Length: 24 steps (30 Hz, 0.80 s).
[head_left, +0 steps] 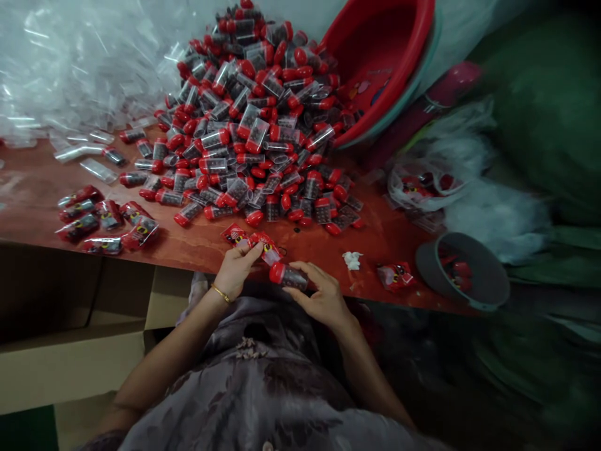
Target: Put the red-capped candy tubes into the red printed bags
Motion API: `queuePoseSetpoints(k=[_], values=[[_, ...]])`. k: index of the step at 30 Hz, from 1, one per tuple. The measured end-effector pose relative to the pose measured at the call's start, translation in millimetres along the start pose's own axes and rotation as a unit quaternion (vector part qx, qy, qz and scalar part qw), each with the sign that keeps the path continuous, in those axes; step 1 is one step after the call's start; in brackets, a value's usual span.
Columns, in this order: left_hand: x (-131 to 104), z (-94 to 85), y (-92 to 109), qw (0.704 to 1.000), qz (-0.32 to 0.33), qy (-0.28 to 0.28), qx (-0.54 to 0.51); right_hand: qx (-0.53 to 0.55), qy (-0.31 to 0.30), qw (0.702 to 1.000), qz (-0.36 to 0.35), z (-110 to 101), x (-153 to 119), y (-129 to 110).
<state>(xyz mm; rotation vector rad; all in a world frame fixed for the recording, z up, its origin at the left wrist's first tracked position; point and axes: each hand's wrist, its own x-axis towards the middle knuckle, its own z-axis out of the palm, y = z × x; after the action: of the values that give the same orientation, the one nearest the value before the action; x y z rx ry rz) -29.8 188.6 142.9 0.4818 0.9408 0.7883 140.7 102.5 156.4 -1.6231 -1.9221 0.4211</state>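
My left hand pinches a small red printed plastic wrapper between thumb and fingers at the table's front edge. A second red piece shows just beyond those fingertips. Close beside it, my right hand grips a clear tube with a red cap, the cap turned toward the wrapper. Dark contents show through the tube's wall. Behind both hands rises a large pile of similar red-capped tubes. Several tubes in red printed wrappers lie in a group to the left.
Clear plastic sleeves are heaped at the back left. A red basin leans behind the pile. On the right are a grey bowl with red pieces, a red packet and a small white clump. An open cardboard box stands below left.
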Motion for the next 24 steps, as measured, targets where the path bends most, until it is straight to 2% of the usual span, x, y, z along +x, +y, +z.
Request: queuePoseSetpoints(k=[6, 11, 15, 20, 24], values=[[-0.9, -0.3, -0.6, 1.000, -0.012, 0.001, -0.027, 0.040, 0.008, 0.999, 0.018, 4.0, -2.7, 3.2], [-3.4, 2.9, -2.6, 0.999, -0.023, -0.039, -0.027, 0.057, 0.006, 0.998, 0.039, 7.3, -4.5, 5.1], [-1.6, 4.5, -4.6, 1.000, -0.015, -0.014, -0.019, 0.057, 0.004, 0.997, 0.043, 8.9, -5.2, 3.9], [-0.7, 5.9, -6.2, 1.000, -0.016, -0.002, -0.021, 0.034, 0.036, 0.998, 0.049, 8.5, -3.7, 2.6], [-1.6, 8.2, -12.0, 1.000, -0.007, -0.010, -0.012, 0.009, 0.069, 0.997, 0.016, 10.2, -1.7, 1.5]])
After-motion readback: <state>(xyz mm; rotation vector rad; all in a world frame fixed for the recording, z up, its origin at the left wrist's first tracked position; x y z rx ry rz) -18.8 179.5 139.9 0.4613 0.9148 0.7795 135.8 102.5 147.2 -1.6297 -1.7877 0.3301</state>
